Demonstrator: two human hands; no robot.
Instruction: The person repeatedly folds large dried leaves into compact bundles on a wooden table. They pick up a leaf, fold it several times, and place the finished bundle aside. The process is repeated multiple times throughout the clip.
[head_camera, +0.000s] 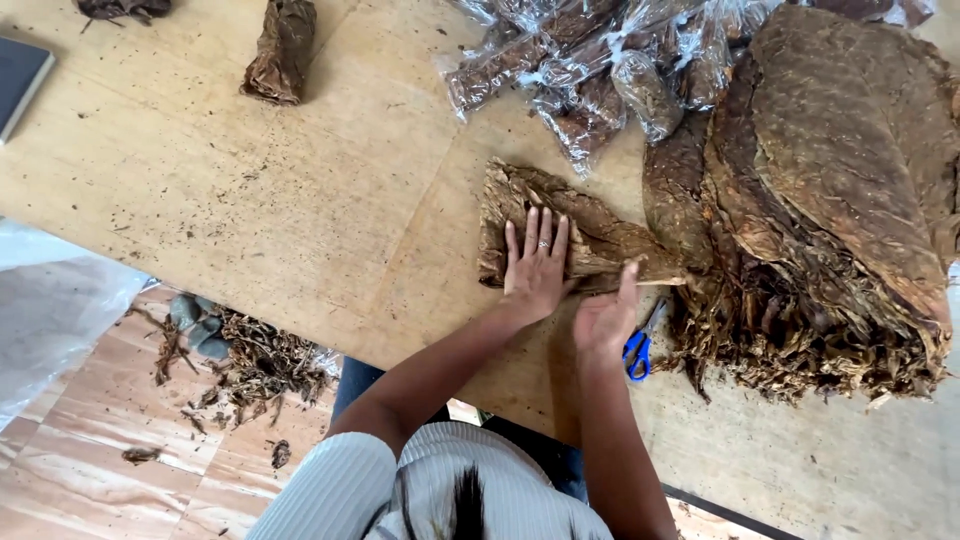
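Leaf (590, 235): one, brown, flat on the table (300, 200), long axis running left to right. Left hand (535, 268) lay on top, fingers spread flat, pressing. Right hand (605, 315) sat at the near edge, right of the left hand, thumb up on the leaf, fingers curled; grip unclear. Scissors (637, 352): one pair, blue. Leaf pile (830, 200): one, just right. Bagged bundles (600, 60): several.

wooden table (250, 200) | bears: flattened brown leaf (560, 225), big leaf stack (830, 200), bagged leaf bundles (590, 70), blue-handled scissors (638, 352) — rolled leaf bundle (282, 50) at far edge | floor (80, 470) — leaf scraps (250, 365)
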